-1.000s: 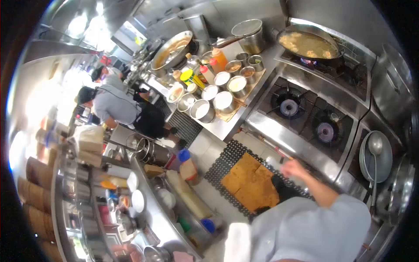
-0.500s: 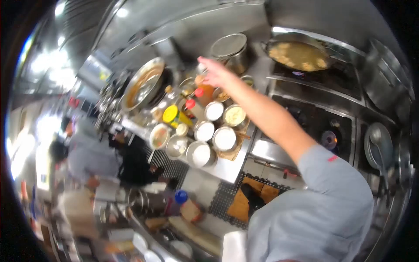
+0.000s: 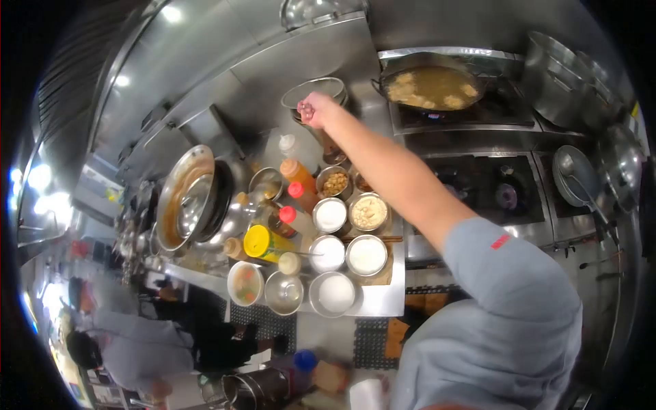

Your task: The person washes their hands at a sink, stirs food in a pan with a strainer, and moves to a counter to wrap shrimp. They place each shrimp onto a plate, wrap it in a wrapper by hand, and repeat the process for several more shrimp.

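While the right hand [image 3: 312, 109] reaches to twelve o'clock, its fingers are clenched over the strainer pot [image 3: 316, 92], which looks rigid, heavy steel, best held by the rim; left hand unseen.

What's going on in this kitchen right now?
A person in a grey top stretches one arm out over the seasoning station, the hand closed on something small above a lidded steel pot. Which hand it is cannot be told. Below the arm stand squeeze bottles and round steel containers of powders and pastes. A wok of broth sits on a lit burner. Co-workers stand further along the line.
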`<move>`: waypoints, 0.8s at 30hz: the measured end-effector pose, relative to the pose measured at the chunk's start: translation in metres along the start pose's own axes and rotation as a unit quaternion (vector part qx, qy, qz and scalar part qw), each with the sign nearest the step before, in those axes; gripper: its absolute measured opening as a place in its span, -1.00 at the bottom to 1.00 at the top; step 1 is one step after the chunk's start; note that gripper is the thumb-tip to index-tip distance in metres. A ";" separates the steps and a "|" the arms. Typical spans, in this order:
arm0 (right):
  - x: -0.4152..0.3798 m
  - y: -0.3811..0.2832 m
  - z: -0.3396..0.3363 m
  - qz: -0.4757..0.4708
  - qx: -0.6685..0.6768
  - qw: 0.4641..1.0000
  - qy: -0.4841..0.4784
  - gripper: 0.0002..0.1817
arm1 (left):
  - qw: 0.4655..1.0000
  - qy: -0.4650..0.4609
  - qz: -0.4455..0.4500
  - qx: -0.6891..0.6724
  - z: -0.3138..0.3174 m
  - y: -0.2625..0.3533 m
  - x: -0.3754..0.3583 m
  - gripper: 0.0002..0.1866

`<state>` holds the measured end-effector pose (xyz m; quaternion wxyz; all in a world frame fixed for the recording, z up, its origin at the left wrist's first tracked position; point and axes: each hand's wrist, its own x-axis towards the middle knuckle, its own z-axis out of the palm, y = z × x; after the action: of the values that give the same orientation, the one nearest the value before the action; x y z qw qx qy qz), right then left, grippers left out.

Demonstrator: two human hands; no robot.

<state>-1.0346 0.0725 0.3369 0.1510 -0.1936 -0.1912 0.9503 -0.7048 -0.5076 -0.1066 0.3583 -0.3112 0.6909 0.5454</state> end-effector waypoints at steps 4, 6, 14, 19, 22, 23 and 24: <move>-0.094 -0.047 -0.025 -0.003 -0.014 0.999 -0.053 -0.96 | 1.000 -0.011 -0.022 0.020 0.011 -0.001 0.009 -0.75; -0.130 -0.084 -0.067 -0.061 -0.145 0.985 -0.074 -0.85 | 0.999 -0.013 -0.029 0.024 0.020 -0.003 0.009 -0.75; -0.323 -0.214 -0.185 -0.198 -0.446 0.872 0.050 -0.41 | 0.999 -0.002 -0.039 0.030 0.066 -0.020 -0.015 -0.75; -0.339 -0.251 -0.231 -0.110 -0.502 0.852 0.100 -0.38 | 0.999 0.008 -0.034 0.027 0.102 -0.038 -0.036 -0.75; -0.337 -0.270 -0.253 -0.096 -0.512 0.848 0.096 -0.47 | 0.999 0.015 -0.034 0.027 0.117 -0.051 -0.052 -0.75; -0.335 -0.277 -0.260 -0.094 -0.537 0.832 0.103 -0.47 | 0.999 0.016 -0.033 0.029 0.121 -0.057 -0.057 -0.76; -0.333 -0.284 -0.266 -0.097 -0.554 0.820 0.110 -0.45 | 0.999 0.018 -0.032 0.027 0.125 -0.061 -0.061 -0.76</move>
<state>-0.5676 0.2838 0.3332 0.1298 -0.3279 -0.6852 0.6373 -0.6017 -0.3964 -0.1063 0.3717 -0.3333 0.7011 0.5091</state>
